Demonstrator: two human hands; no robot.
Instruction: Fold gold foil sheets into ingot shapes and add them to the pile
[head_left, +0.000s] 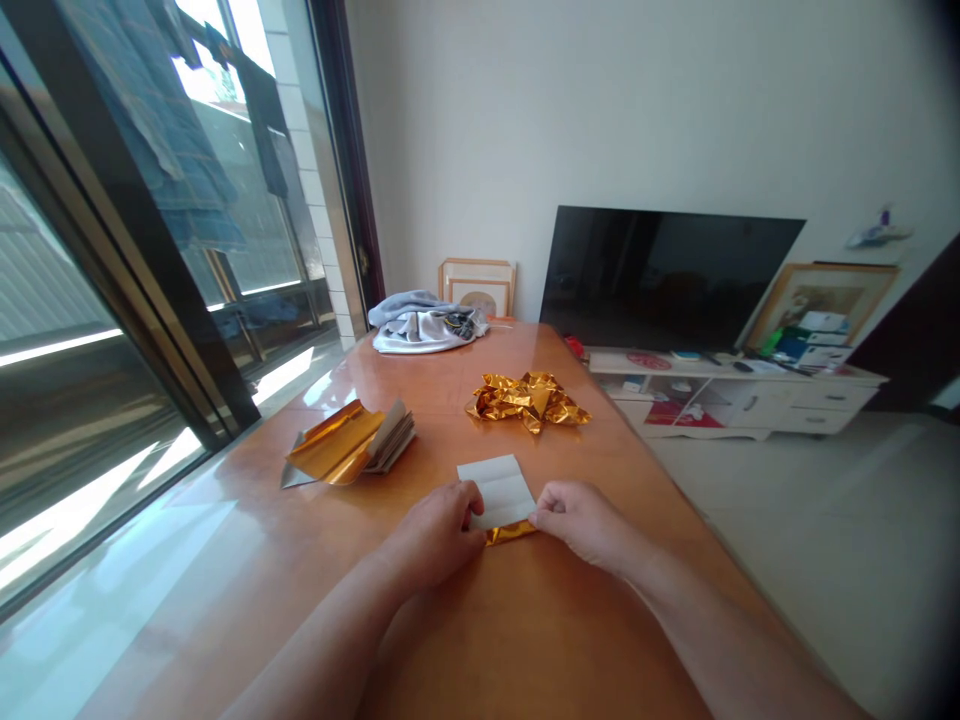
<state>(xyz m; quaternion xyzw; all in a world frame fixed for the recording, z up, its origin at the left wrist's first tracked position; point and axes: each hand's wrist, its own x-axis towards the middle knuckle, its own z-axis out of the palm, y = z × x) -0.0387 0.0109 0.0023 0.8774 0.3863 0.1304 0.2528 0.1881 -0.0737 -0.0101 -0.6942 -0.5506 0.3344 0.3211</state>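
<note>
A sheet of gold foil paper [498, 484] lies pale side up on the table in front of me. Its near edge is folded over, showing a narrow gold strip. My left hand [448, 525] pinches the left end of that fold, fingers curled. At the right end, my right hand [576, 518] grips the fold between thumb and bent forefinger. Farther off to the left sits a stack of gold foil sheets [352, 440], the top ones curling up. Beyond the sheet is a pile of folded, crumpled gold foil pieces [529, 400].
The brown wooden table [480, 640] runs away from me. At its far end lies a grey cloth bundle [427, 322], with picture frames [478, 285] behind. A glass sliding door [150, 250] stands left; a television [667, 280] and low white cabinet [750, 405] are right.
</note>
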